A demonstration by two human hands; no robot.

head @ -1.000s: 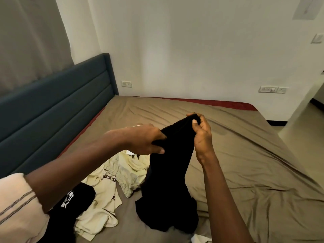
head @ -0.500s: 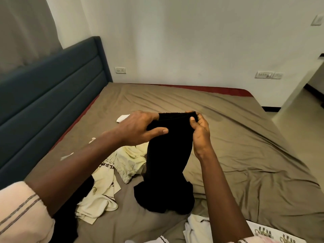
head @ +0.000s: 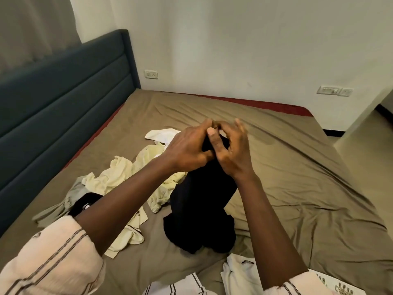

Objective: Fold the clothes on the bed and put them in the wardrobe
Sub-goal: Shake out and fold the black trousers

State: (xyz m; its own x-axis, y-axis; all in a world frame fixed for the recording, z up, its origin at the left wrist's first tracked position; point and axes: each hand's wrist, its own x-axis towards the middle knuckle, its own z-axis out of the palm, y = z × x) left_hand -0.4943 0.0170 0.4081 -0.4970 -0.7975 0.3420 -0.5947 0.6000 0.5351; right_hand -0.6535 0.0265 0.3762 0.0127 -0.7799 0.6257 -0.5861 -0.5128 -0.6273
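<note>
We see a grey curtain (head: 36, 24) hanging at the upper left, with a dark blue padded headboard (head: 63, 86) below it; behind them runs a plain white wall (head: 234, 39). On that wall we find a white socket (head: 151, 74) just beside the headboard's end and a pair of switch plates (head: 335, 91) well to the right; a pale floor (head: 365, 150) shows at the far right.

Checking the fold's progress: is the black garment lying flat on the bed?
No, the left hand and right hand hold the black garment up by its top, and only its lower end rests bunched on the bed.
</note>
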